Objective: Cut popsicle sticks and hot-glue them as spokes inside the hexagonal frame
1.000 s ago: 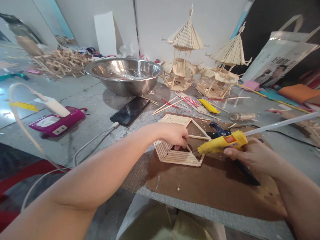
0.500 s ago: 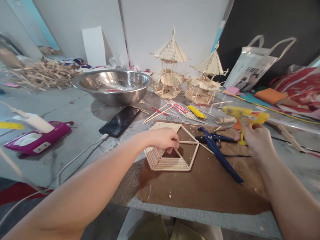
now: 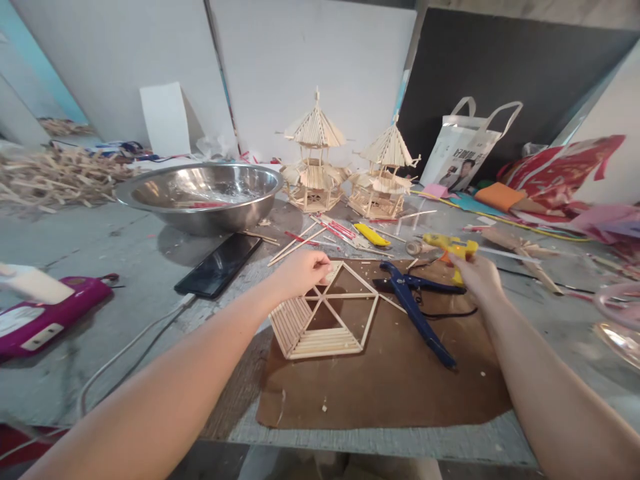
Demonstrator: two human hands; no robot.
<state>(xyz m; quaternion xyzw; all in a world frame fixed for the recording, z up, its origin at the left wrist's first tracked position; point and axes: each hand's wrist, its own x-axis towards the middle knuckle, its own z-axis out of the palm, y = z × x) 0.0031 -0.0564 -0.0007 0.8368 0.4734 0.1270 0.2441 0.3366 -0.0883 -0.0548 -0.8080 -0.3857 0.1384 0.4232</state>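
A six-sided frame of thin wooden sticks [image 3: 327, 343] lies on a brown board [image 3: 395, 393]; its left and lower sections are filled with parallel sticks. Over the frame's upper left part is my left hand [image 3: 307, 272], fingers pinched together; whatever they hold is too small to make out. To the right, my right hand [image 3: 477, 277] is wrapped round the handle of a yellow glue gun [image 3: 445, 244], whose nozzle points left. Blue-handled cutters [image 3: 420, 317] rest on the board between the frame and my right hand.
A steel basin [image 3: 200, 200], a black phone [image 3: 220, 267] and a purple power strip [image 3: 55, 320] are at the left. Two stick pavilions [image 3: 317, 173] stand at the back. Loose sticks and a yellow cutter [image 3: 373, 235] lie before them. A white bag [image 3: 460, 150] is at the back right.
My left hand has moved from the middle of the frame to its upper left part, uncovering the centre. My right hand still holds the glue gun. The whole view has shifted.
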